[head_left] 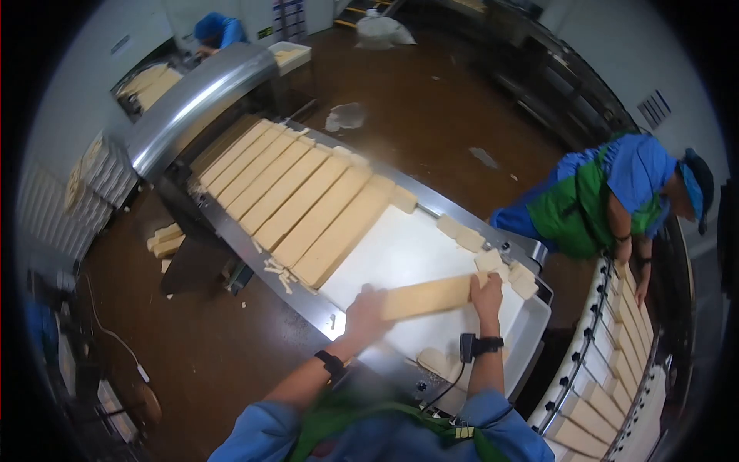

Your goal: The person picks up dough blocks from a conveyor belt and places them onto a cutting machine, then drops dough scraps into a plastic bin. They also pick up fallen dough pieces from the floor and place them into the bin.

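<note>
A long pale yellow block [427, 299] is held level across the white belt [377, 258]. My left hand [368, 314] grips its left end, slightly blurred, and my right hand [486, 296] is closed round its right end. Beyond the hands, several similar long blocks [296, 192] lie side by side on the belt, up to the metal hood [204, 96]. Small offcut pieces [460, 232] lie along the belt's right edge, and rounded pieces [437, 362] sit just below the held block.
A co-worker in blue and green [593, 196] leans over a curved conveyor [573, 373] bearing more blocks at right. Another person in blue [222, 31] is at the back left. Stacked trays [100, 181] stand at left. A white bin [530, 339] adjoins the belt end.
</note>
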A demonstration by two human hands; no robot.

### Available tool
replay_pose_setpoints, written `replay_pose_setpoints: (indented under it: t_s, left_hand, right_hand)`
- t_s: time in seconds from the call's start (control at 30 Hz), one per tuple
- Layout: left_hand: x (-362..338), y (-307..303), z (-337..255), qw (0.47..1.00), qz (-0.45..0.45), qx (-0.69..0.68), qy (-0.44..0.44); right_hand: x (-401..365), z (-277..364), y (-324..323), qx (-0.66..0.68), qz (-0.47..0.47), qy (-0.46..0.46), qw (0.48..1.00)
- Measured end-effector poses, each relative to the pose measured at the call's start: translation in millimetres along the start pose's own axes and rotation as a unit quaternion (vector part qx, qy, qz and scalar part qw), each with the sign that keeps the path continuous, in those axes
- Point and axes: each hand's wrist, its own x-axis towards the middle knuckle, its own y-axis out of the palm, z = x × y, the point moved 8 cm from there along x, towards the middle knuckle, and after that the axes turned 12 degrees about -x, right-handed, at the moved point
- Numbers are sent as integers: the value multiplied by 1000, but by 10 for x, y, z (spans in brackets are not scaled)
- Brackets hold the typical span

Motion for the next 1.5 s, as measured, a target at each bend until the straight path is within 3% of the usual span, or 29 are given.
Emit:
replay_pose_setpoints:
  t_s: [0.07,0.1,0.13,0.17,0.2,0.23,0.27,0.3,0.33,0.37,0.4,0.47,0.57,0.63,0.7,0.77,0.83,0.9,0.97,1.0,1.07,1.13,1.2,1.23,1.37,1.43,1.47,1.5]
  left_hand:
    - [-40,172,-136,999,20,-24,43]
    - [-34,248,-139,998,3,33,50]
    - [-15,337,-140,994,-11,90,63]
    - [48,560,-25,993,48,102,32]
    - [60,752,65,982,-27,137,125]
    - [30,788,24,978,-46,165,116]
    - [44,823,19,990,-2,110,90]
    - [3,761,-200,990,3,65,124]
    - [-49,758,-330,996,19,34,82]
    - [-131,855,-437,989,-4,40,145]
    - [-226,1083,-650,983,33,41,176]
    - [-546,1254,-1096,980,-10,26,195]
    - [-1025,1796,-1971,962,43,-10,269]
    - [-1358,2237,-2487,941,88,-23,325]
    - [-1763,2657,-2985,916,136,-28,377]
    - [-2240,2969,-3507,890,199,-27,410]
    - [-2604,3254,-3870,876,244,-21,416]
    - [-2950,3689,-4095,836,380,-19,396]
    - [-3158,3923,-4330,830,418,-14,369]
    - [-3246,4066,-4388,825,451,-7,340]
    - [-3337,4340,-4493,824,430,4,369]
    - [-3406,4628,-4557,824,406,16,396]
    - [-3477,4938,-4578,827,423,-16,369]
    - [-3513,5048,-4581,828,405,-62,382]
    - [-3539,5334,-4511,843,366,-97,382]
    - [-3414,5277,-4462,870,400,-127,258]
    - [-3377,5281,-4407,877,393,-126,247]
    - [-3377,5260,-4417,856,389,-156,303]
  right_hand:
    - [-378,-494,-303,-72,15,151,986]
    - [-513,-630,-357,-75,4,176,982]
    - [-613,-663,-309,-72,-24,132,988]
    - [-739,-738,-245,-75,-53,94,991]
    - [-858,-809,-113,-127,-78,62,987]
    - [-967,-760,-166,-145,-116,56,981]
    - [-964,-638,-428,-66,20,161,985]
    - [-1108,-784,-332,-82,-62,137,985]
    - [-1244,-867,-369,-105,-83,147,980]
    - [-1451,-829,-654,-134,-142,158,968]
    - [-1621,-901,-990,-64,-119,191,972]
    - [-2083,-1206,-1518,-48,-250,224,941]
    - [-2797,-1909,-2228,-130,-293,315,893]
    - [-3294,-2397,-2836,-115,-312,378,864]
    - [-3868,-2863,-3398,-124,-412,394,812]
    - [-4408,-3348,-3791,-180,-410,479,755]
    - [-4824,-3877,-4025,-150,-389,502,757]
    - [-5154,-4480,-4113,-120,-370,522,759]
    - [-5266,-5158,-3868,-144,-135,553,810]
    - [-5290,-5242,-3930,-144,-135,554,809]
    - [-5291,-5399,-3892,-222,-7,569,792]
    - [-5371,-5508,-3906,-219,-14,589,778]
    - [-5415,-5384,-4062,-392,-131,546,729]
    - [-5403,-5273,-4095,-392,-131,546,729]
    - [-5303,-4618,-3907,-338,-176,449,808]
    - [-5236,-4256,-3691,-195,-200,364,889]
    - [-5220,-4099,-3610,-190,-191,356,895]
    - [-5168,-3952,-3468,-154,-156,338,915]
